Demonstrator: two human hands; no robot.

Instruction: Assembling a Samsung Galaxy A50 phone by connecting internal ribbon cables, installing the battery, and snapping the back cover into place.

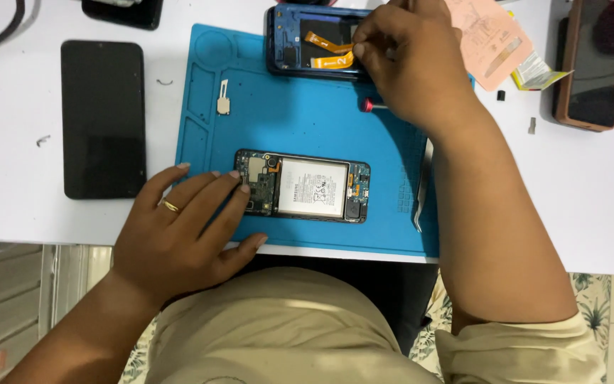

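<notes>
Blue mat: opened phone w/ battery, rear cover. L hand loose, fingertips on phone; R hand pinching at cover's orange flex.

opened phone at mat middle, left hand touching its left end; back cover at mat's far edge under right hand; tweezers right, dark phone left off the mat.

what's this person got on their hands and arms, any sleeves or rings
Both hands are bare, no gloves. The left hand wears a thin gold ring on one finger; the right hand shows no ring. The forearms are uncovered. A short pale beige sleeve shows on the right arm, matching the beige garment below.
</notes>
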